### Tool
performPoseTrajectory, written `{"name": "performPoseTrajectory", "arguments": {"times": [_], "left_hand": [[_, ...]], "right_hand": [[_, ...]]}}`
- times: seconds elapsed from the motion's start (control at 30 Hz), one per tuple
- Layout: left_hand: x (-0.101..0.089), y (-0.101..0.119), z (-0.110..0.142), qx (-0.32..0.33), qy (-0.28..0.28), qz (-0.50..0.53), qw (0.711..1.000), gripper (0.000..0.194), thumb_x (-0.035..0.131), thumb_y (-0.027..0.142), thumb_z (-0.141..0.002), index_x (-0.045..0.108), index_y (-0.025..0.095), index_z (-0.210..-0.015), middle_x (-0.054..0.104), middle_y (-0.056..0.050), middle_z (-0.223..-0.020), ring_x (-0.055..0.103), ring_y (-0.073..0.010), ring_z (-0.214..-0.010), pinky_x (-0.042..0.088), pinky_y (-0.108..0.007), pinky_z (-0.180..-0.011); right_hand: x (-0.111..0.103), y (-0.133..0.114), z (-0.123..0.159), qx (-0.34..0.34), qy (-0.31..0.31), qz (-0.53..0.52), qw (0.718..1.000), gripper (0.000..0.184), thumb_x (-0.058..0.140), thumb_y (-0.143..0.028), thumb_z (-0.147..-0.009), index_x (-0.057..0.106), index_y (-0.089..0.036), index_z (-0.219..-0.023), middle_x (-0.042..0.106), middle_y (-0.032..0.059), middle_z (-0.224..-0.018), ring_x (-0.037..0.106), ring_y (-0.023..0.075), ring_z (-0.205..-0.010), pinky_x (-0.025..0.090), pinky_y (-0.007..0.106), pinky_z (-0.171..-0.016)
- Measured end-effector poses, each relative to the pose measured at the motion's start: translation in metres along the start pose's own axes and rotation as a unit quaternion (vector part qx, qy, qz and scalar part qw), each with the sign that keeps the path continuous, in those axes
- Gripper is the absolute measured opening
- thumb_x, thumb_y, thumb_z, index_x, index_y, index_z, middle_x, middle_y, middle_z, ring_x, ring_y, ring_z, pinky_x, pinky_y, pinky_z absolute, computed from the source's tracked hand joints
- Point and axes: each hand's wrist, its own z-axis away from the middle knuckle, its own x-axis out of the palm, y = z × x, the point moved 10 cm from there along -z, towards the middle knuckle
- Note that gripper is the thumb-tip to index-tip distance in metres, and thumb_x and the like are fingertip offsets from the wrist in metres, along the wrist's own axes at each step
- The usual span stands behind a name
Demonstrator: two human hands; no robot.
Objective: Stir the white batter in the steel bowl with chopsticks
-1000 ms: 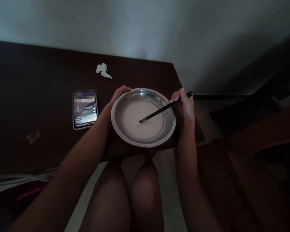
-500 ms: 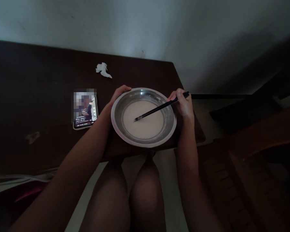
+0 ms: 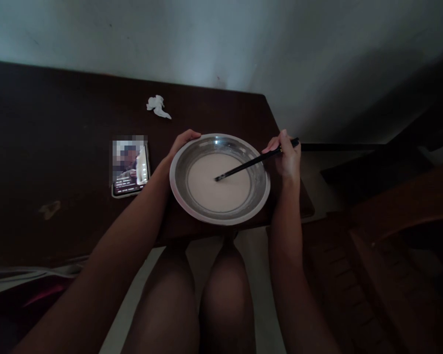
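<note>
A shiny metal bowl (image 3: 260, 189) with pale white liquid (image 3: 219, 189) in it stands at the right front corner of a dark wooden table (image 3: 59, 162). My left hand (image 3: 180, 145) grips the bowl's left rim, fingers curled over the edge. To the right of the bowl, my right hand (image 3: 287, 156) is closed round a pair of dark chopsticks (image 3: 256, 160). Their tips dip into the liquid near the bowl's middle.
A lit phone (image 3: 130, 167) lies flat left of the bowl. A crumpled white tissue (image 3: 157, 107) sits further back on the table. A pale wall rises behind. Dark wooden furniture (image 3: 391, 216) stands to the right. My bare knees (image 3: 203, 295) show below the table edge.
The chopstick tips swept left through the liquid, then back toward the bowl's middle. My right hand shifted slightly right. The picture on the phone screen changed. My left hand stayed put.
</note>
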Motion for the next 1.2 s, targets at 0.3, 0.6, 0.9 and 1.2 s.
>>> {"name": "performPoseTrajectory", "arguments": {"times": [0.3, 0.6, 0.9, 1.2], "left_hand": [[-0.003, -0.003, -0.004, -0.003, -0.012, -0.021, 1.000, 0.019, 0.059, 0.026, -0.088, 0.065, 0.026, -0.070, 0.066, 0.002, -0.051, 0.064, -0.0205, -0.068, 0.051, -0.031, -0.069], [-0.009, -0.002, -0.014, 0.020, -0.027, -0.057, 0.998, 0.013, 0.066, 0.033, -0.080, 0.063, 0.029, -0.068, 0.066, 0.000, -0.053, 0.068, -0.0248, -0.082, 0.050, -0.033, -0.076], [-0.005, -0.001, -0.006, 0.000, -0.005, -0.027, 1.000, 0.029, 0.055, 0.024, -0.091, 0.063, 0.023, -0.063, 0.063, 0.001, -0.051, 0.059, -0.0174, -0.059, 0.050, -0.029, -0.068], [-0.002, -0.002, -0.001, -0.005, -0.001, 0.001, 1.000, 0.033, 0.051, 0.021, -0.093, 0.062, 0.020, -0.062, 0.063, 0.001, -0.051, 0.051, -0.0124, -0.050, 0.047, -0.025, -0.061]], "right_hand": [[0.001, -0.002, -0.002, -0.014, -0.004, 0.008, 1.000, 0.056, 0.061, -0.075, -0.083, 0.058, -0.025, -0.057, 0.061, -0.0026, -0.056, 0.063, 0.0146, -0.058, 0.054, 0.034, -0.067], [0.013, 0.000, 0.000, -0.006, -0.065, 0.002, 0.998, 0.054, 0.064, -0.074, -0.081, 0.059, -0.025, -0.059, 0.063, -0.0021, -0.057, 0.064, 0.0153, -0.059, 0.055, 0.035, -0.069], [0.015, 0.003, 0.001, 0.006, -0.078, -0.001, 0.997, 0.055, 0.065, -0.073, -0.082, 0.057, -0.026, -0.055, 0.062, -0.0012, -0.056, 0.061, 0.0154, -0.057, 0.054, 0.036, -0.068], [0.011, 0.001, 0.000, 0.007, -0.052, -0.007, 0.999, 0.058, 0.061, -0.076, -0.083, 0.056, -0.025, -0.054, 0.060, -0.0018, -0.053, 0.061, 0.0146, -0.054, 0.055, 0.035, -0.067]]}}
